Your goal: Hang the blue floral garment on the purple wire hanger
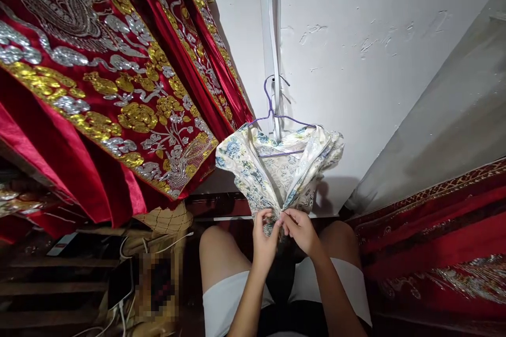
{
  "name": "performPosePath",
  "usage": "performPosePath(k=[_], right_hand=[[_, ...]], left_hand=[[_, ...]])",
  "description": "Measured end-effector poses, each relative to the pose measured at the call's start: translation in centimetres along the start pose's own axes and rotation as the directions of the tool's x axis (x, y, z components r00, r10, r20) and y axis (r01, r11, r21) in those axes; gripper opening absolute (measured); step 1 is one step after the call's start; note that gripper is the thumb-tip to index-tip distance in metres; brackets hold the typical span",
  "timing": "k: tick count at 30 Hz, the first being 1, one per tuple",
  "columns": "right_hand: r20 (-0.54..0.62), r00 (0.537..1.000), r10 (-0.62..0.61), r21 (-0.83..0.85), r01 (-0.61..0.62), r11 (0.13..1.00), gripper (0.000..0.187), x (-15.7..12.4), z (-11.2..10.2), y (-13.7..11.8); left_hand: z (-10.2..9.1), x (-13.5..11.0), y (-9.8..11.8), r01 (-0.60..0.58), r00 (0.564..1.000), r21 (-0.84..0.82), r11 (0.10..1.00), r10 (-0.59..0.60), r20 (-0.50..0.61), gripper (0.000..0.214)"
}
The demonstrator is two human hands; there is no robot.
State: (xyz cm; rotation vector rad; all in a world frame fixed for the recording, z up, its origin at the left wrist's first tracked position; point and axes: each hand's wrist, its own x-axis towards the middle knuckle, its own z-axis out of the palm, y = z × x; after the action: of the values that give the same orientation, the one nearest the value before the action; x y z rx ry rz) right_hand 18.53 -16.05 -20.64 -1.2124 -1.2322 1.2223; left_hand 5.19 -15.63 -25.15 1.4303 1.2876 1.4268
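Note:
In front of me a cream garment with a blue floral print hangs on a purple wire hanger. Its front opening is spread in a V that narrows down to my fingers. My left hand pinches the fabric at the bottom of that V. Right beside it, my right hand pinches the other edge, the fingertips of both hands nearly touching. Whatever small part lies between the fingertips is hidden. The lower end of the garment hangs over my lap.
A white strap runs down the wall to the hanger. Red cloth with gold and silver embroidery hangs at left. More red fabric lies at right. A phone with white cables rests at lower left.

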Motion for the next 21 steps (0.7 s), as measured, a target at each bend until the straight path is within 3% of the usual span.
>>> performPosePath(k=[3, 8, 13, 17, 21], right_hand=[[0.059, 0.998, 0.014, 0.022, -0.015, 1.0, 0.044, -0.3, 0.3, -0.5], [-0.001, 0.999, 0.041, 0.091, -0.041, 0.995, 0.04, 0.6, -0.9, -2.9], [-0.138, 0.989, -0.061, 0.063, 0.07, 0.996, 0.031, 5.4, -2.5, -10.9], [-0.166, 0.96, -0.224, 0.147, 0.249, 0.957, 0.026, 9.2, -1.4, -18.1], [-0.132, 0.944, -0.301, 0.137, 0.318, 0.938, 0.024, 9.8, 0.4, -20.4]], left_hand=[[1.8, 0.2, 1.0, -0.009, 0.999, -0.04, 0.999, 0.01, 0.045, 0.028], [2.6, 0.5, 2.3, -0.086, 0.992, -0.032, 0.996, 0.088, 0.089, 0.02], [2.9, 0.0, 1.8, -0.146, 0.981, 0.037, 0.989, 0.14, 0.131, 0.022], [3.5, -0.1, 0.8, -0.134, 0.982, 0.018, 0.991, 0.13, 0.138, 0.024], [3.1, 0.4, 0.9, -0.051, 0.988, -0.018, 0.999, 0.053, 0.144, 0.024]])
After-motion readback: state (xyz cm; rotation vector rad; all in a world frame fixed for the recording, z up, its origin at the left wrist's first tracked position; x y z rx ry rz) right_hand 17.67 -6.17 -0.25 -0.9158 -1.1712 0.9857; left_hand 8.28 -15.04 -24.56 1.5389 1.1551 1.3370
